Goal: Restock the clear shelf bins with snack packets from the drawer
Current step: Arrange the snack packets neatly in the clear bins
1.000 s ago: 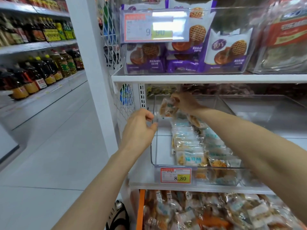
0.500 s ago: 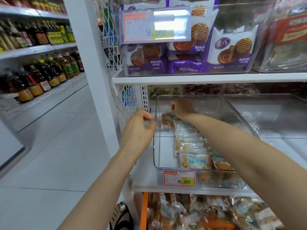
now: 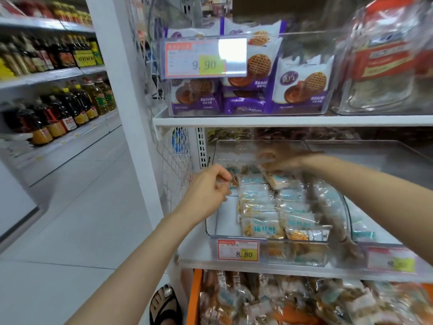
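Note:
The clear bin with the 8.80 tag sits on the middle shelf, with several snack packets in rows inside. My left hand pinches the bin's left wall near its top edge. Deep inside, at the back of the bin, my right hand hovers just over the rear packets. It is blurred, so I cannot make out whether its curled fingers hold a packet. Below the shelf, the orange drawer stands pulled out, heaped with loose snack packets.
A second clear bin stands to the right on the same shelf. The shelf above carries a bin of purple biscuit bags. A white post and wire grid lie left. Oil bottles line the aisle's far shelves.
My right hand carried a packet down to the bin's back left corner, then shifted right along the back. My left hand kept its place on the bin wall.

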A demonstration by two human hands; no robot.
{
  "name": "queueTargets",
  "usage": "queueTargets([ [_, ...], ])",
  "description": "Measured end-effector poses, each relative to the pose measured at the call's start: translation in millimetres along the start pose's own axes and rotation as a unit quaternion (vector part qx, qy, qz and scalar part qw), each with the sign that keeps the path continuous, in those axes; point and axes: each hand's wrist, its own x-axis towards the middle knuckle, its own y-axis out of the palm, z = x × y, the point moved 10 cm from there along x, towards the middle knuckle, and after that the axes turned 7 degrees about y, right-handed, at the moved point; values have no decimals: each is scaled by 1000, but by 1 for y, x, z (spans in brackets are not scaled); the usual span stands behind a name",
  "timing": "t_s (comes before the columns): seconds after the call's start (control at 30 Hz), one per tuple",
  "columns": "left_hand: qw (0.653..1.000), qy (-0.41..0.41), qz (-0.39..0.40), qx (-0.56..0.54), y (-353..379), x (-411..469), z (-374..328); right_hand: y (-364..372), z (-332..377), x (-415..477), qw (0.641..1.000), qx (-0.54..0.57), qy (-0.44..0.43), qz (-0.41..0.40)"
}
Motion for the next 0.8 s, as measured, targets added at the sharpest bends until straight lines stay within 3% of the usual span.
queueTargets([
  [0.03,1000,-7,18,17,8,5,0,13,-7,-8,998,-25,8,50],
  [0.1,997,-26,55,50,27,21,2,26,-16,-12,996,-31,19,75],
  [0.27,969,-100,143,176,66,67,31,6,-16,-25,998,-26,12,49],
  [0.37,939,-164,178,245,75,86,62,-2,-23,-36,993,-110,-11,35],
  [0.5,924,-204,210,247,92,98,81,-6,-37,-40,989,-144,-32,3],
  [0.8,933,-255,194,164,98,102,99,-63,-29,-43,987,60,-44,-144],
])
